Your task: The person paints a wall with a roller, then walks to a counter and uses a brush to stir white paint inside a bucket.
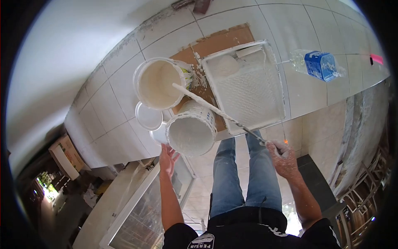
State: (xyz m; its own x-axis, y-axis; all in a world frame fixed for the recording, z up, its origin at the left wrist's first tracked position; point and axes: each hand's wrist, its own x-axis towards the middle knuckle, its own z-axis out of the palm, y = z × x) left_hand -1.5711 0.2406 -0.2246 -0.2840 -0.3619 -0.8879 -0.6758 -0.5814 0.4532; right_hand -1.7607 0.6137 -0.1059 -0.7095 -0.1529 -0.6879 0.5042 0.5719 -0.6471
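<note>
My right hand (pixel 282 157), spotted with white, is closed around the end of a long stirring rod (pixel 211 107). The rod's white-coated tip reaches over the upper bucket (pixel 159 83), which holds creamy white paint. Below that bucket, a second bucket (pixel 191 133) is tilted with its whitish inside showing. My left hand (pixel 168 159) is beside the lower left of this second bucket, fingers apart; whether it touches the bucket is unclear. A paint tray (pixel 248 91), coated in white, lies to the right of the buckets.
Brown cardboard (pixel 232 38) with white splashes lies under the tray and buckets on the tiled counter (pixel 120 95). Round lids (pixel 149 116) sit left of the second bucket. A plastic bottle (pixel 319 65) lies at the right, with a pink object (pixel 377 59) farther right.
</note>
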